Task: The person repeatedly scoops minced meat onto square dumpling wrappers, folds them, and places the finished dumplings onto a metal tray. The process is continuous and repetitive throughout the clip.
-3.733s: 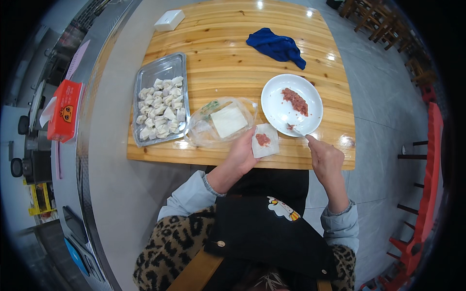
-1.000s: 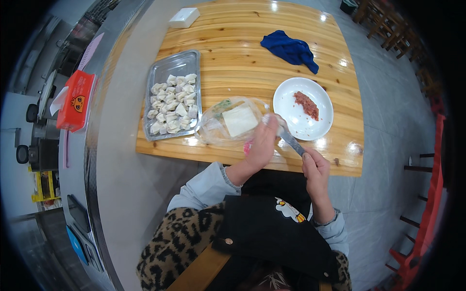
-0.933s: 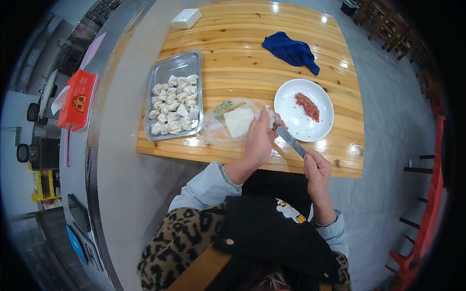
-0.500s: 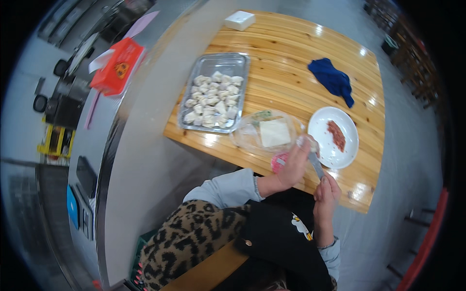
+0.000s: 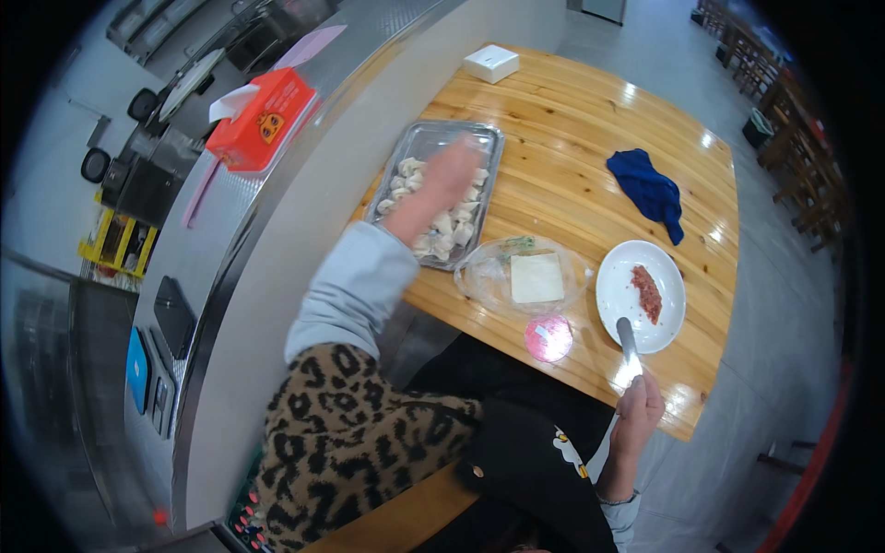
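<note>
My left hand (image 5: 450,170) reaches over a clear plastic tray (image 5: 494,157) at the left of the table, its fingers smeared by motion. Folded white wontons (image 5: 406,173) lie in the tray, some hidden by the hand. In my right hand (image 5: 638,405), near the table's front edge, is a flat metal spreader (image 5: 629,341), its rounded tip over the near rim of a white plate (image 5: 612,286). Pink minced meat (image 5: 647,295) lies on that plate. Between tray and plate, a stack of square wrappers (image 5: 536,278) rests on an opened plastic bag (image 5: 479,276).
A round pink thing (image 5: 548,338) lies at the table's front edge. Farther off are a dark blue cloth (image 5: 647,189) and a white box (image 5: 491,64). On the metal counter at left stand a red tissue box (image 5: 263,124) and dark flat devices (image 5: 172,318).
My left hand has swung from beside the plate, where it met the spreader, left to above the tray. My right hand has drawn slightly nearer, still holding the spreader.
</note>
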A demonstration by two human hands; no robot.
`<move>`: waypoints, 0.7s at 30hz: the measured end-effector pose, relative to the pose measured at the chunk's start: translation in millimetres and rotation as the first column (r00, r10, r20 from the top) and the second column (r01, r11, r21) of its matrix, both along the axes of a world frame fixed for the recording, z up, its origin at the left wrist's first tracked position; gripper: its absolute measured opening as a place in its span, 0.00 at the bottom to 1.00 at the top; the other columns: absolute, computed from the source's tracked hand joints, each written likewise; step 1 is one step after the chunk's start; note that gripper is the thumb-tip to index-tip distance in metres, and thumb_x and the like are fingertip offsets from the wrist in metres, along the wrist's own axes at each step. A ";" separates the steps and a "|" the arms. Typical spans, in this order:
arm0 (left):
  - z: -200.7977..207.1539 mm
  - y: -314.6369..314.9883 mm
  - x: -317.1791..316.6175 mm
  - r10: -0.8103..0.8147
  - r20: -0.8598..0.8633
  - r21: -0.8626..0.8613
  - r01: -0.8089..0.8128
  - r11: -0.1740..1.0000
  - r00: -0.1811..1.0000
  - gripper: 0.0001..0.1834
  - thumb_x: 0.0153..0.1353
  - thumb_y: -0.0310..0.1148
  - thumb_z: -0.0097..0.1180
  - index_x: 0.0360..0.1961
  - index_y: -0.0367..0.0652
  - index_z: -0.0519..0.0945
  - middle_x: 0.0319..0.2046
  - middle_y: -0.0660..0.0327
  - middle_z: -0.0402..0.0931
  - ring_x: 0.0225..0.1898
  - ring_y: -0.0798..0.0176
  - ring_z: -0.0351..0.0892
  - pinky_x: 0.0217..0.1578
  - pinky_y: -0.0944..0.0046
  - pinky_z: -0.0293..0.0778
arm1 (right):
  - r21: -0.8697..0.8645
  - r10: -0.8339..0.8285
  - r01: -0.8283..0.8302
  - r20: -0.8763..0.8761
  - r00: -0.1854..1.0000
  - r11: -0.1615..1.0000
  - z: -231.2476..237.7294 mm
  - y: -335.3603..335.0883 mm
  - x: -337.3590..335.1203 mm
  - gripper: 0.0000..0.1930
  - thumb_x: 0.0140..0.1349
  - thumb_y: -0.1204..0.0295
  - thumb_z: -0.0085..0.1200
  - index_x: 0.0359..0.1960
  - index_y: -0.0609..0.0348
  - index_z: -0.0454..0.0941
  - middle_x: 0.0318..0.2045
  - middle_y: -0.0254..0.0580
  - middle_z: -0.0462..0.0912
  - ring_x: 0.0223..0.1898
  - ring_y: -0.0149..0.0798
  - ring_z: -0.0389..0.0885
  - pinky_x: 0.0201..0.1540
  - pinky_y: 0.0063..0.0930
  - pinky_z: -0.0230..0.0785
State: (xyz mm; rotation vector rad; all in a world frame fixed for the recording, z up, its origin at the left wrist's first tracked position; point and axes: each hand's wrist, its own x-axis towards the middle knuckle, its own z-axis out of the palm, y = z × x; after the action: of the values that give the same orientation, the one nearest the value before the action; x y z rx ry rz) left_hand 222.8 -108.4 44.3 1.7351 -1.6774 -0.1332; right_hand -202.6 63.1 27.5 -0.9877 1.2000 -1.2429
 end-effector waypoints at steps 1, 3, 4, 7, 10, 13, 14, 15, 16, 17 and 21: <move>2.4 -5.3 34.5 -0.005 0.222 0.099 -0.017 0.995 0.975 0.10 0.62 0.34 0.43 0.37 0.39 0.72 0.36 0.44 0.74 0.42 0.40 0.73 0.40 0.46 0.69 | 0.007 -0.013 0.013 -0.023 1.000 1.000 0.2 2.0 -0.1 0.14 0.67 0.73 0.46 0.48 0.69 0.74 0.16 0.22 0.63 0.15 0.17 0.56 0.17 0.13 0.48; 1.4 -22.3 81.5 0.081 0.343 0.242 -0.171 0.955 0.936 0.10 0.62 0.32 0.41 0.39 0.40 0.73 0.37 0.46 0.76 0.43 0.40 0.74 0.41 0.46 0.71 | 0.006 0.001 -0.001 -0.022 1.000 1.000 0.8 3.1 1.5 0.14 0.67 0.72 0.46 0.48 0.68 0.75 0.16 0.22 0.63 0.15 0.17 0.56 0.16 0.13 0.48; -2.2 -27.1 96.0 0.147 0.359 0.285 -0.258 0.923 0.922 0.12 0.62 0.32 0.41 0.40 0.40 0.75 0.39 0.46 0.77 0.44 0.40 0.76 0.43 0.46 0.71 | 0.001 0.000 0.000 -0.007 1.000 1.000 1.5 2.2 2.8 0.13 0.66 0.72 0.47 0.48 0.68 0.75 0.16 0.21 0.63 0.15 0.17 0.56 0.16 0.13 0.48; -10.7 -31.7 119.2 0.078 0.493 0.414 -0.312 0.855 0.866 0.11 0.59 0.32 0.48 0.38 0.41 0.79 0.41 0.47 0.78 0.45 0.42 0.76 0.45 0.46 0.72 | 0.016 0.004 -0.004 0.010 1.000 1.000 5.6 1.0 4.0 0.13 0.66 0.71 0.49 0.46 0.67 0.76 0.16 0.21 0.65 0.16 0.17 0.58 0.17 0.12 0.49; -16.5 -27.6 120.6 0.111 0.457 0.374 -0.303 0.876 0.883 0.10 0.57 0.31 0.51 0.38 0.42 0.80 0.42 0.47 0.78 0.45 0.43 0.77 0.46 0.48 0.72 | 0.011 0.005 -0.005 0.009 1.000 1.000 8.3 0.8 3.0 0.12 0.65 0.71 0.49 0.45 0.68 0.77 0.16 0.22 0.66 0.16 0.17 0.59 0.17 0.12 0.50; -14.0 -27.2 120.0 0.105 0.456 0.406 -0.312 0.859 0.884 0.11 0.57 0.31 0.50 0.38 0.43 0.81 0.43 0.47 0.78 0.46 0.44 0.77 0.46 0.49 0.72 | 0.016 -0.001 0.001 0.005 1.000 1.000 7.4 1.5 3.2 0.12 0.65 0.72 0.49 0.44 0.68 0.78 0.16 0.22 0.66 0.16 0.17 0.59 0.18 0.13 0.51; -12.7 -27.6 119.7 0.089 0.467 0.419 -0.309 0.854 0.880 0.11 0.57 0.31 0.50 0.38 0.43 0.81 0.43 0.47 0.78 0.46 0.44 0.77 0.46 0.49 0.72 | 0.013 0.000 0.000 0.012 1.000 1.000 7.0 1.7 3.2 0.12 0.65 0.72 0.49 0.44 0.68 0.78 0.16 0.22 0.66 0.16 0.17 0.59 0.18 0.13 0.51; -10.8 -28.5 119.3 0.073 0.483 0.416 -0.302 0.858 0.873 0.11 0.57 0.31 0.50 0.38 0.43 0.81 0.43 0.47 0.77 0.47 0.45 0.76 0.47 0.49 0.72 | 0.010 0.002 -0.002 0.020 1.000 1.000 6.5 1.7 3.4 0.12 0.65 0.72 0.49 0.45 0.68 0.78 0.16 0.22 0.66 0.16 0.17 0.59 0.18 0.13 0.51; -8.8 -28.7 118.3 0.069 0.481 0.436 -0.306 0.846 0.874 0.11 0.57 0.31 0.50 0.39 0.43 0.81 0.43 0.48 0.77 0.47 0.45 0.76 0.47 0.50 0.72 | 0.011 0.001 -0.001 0.035 0.999 1.000 6.3 1.7 3.5 0.12 0.65 0.72 0.49 0.45 0.68 0.78 0.16 0.22 0.66 0.16 0.17 0.59 0.18 0.13 0.51; -6.5 -28.4 116.4 0.065 0.481 0.443 -0.306 0.843 0.875 0.11 0.57 0.30 0.50 0.40 0.43 0.81 0.44 0.48 0.77 0.47 0.45 0.76 0.46 0.50 0.72 | 0.006 0.005 -0.006 0.034 0.999 1.000 6.2 1.9 3.6 0.12 0.65 0.72 0.49 0.45 0.68 0.78 0.16 0.22 0.66 0.16 0.17 0.59 0.18 0.13 0.51; 11.1 -22.1 90.7 0.114 0.599 0.401 -0.421 0.814 0.792 0.14 0.57 0.27 0.48 0.45 0.45 0.79 0.45 0.50 0.76 0.47 0.47 0.76 0.45 0.51 0.73 | -0.010 -0.006 0.006 0.011 1.000 1.000 6.1 0.8 0.3 0.12 0.65 0.72 0.49 0.45 0.68 0.77 0.16 0.22 0.66 0.16 0.17 0.59 0.18 0.13 0.51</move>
State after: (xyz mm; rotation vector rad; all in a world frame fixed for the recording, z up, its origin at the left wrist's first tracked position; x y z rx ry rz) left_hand 313.5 -130.5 55.4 2.6195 -1.8595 0.0790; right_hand -202.3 64.0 33.6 -0.9836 1.1900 -1.2590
